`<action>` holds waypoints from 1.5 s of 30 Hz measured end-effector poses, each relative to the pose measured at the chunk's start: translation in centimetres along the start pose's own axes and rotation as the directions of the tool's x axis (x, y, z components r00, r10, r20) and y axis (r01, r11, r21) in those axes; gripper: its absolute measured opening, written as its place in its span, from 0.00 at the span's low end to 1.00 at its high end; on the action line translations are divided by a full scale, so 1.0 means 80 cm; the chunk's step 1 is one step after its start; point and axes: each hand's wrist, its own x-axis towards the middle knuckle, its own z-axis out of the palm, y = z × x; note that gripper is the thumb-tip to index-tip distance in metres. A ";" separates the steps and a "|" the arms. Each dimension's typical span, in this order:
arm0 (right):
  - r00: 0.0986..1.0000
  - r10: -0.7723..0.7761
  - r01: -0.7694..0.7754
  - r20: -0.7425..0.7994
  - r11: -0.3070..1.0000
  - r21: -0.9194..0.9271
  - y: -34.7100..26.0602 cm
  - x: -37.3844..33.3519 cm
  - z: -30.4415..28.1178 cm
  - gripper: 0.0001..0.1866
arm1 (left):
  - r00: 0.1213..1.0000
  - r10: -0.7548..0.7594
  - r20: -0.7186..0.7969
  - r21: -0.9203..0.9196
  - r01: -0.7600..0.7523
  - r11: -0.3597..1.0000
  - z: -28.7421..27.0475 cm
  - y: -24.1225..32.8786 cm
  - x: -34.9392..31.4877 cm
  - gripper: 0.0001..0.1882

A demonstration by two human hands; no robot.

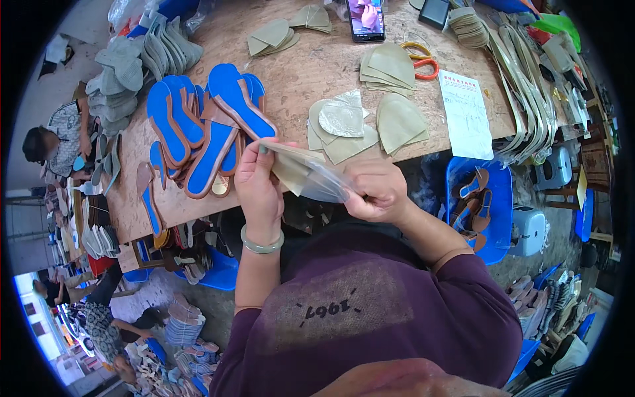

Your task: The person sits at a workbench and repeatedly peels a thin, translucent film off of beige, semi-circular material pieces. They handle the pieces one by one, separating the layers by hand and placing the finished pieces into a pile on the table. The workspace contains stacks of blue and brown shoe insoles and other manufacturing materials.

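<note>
My left hand [258,192] grips a few thin beige half-oval pieces [291,171] by their edge, thumb on top, above the table's near edge. From the same pieces a clear plastic film [323,186] stretches to my right hand [378,192], whose fingers are closed in a pinch on it. Just beyond my hands lie more beige pieces, with a shiny film-covered piece [342,114] on one fanned group. Another beige stack [400,122] rests to its right. Left of my left hand is a heap of blue insoles [215,155] with brown edging.
Across the wooden table [304,79] are a phone [366,21], scissors [425,69], a written paper sheet [465,114] and long pale strips [526,99]. Grey sole shapes [116,86] pile up at left. A blue basket [499,225] of sandals stands at right. Other people [63,142] are at left.
</note>
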 end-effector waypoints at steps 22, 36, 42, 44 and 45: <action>0.822 0.566 -0.442 0.063 0.704 -0.556 -0.027 -0.077 -0.068 0.09 | 0.986 -0.156 0.052 0.050 0.153 0.987 0.026 -0.042 0.018 0.11; 0.987 0.143 -0.158 -0.079 0.957 -0.244 0.004 -0.007 0.007 0.09 | 0.985 -0.141 0.102 0.025 0.139 0.990 0.036 -0.020 -0.037 0.21; 0.891 0.453 -0.452 0.036 0.875 0.174 0.002 0.000 0.009 0.11 | 0.976 -0.130 0.176 0.059 0.121 0.991 0.020 -0.026 -0.051 0.17; 0.894 0.446 -0.447 0.036 0.886 0.123 0.000 0.001 0.005 0.10 | 0.975 -0.126 0.184 0.056 0.117 0.992 0.021 -0.026 -0.051 0.16; 0.895 0.444 -0.445 0.036 0.890 0.097 -0.001 0.001 0.003 0.10 | 0.974 -0.118 0.191 0.054 0.110 0.992 0.024 -0.028 -0.052 0.17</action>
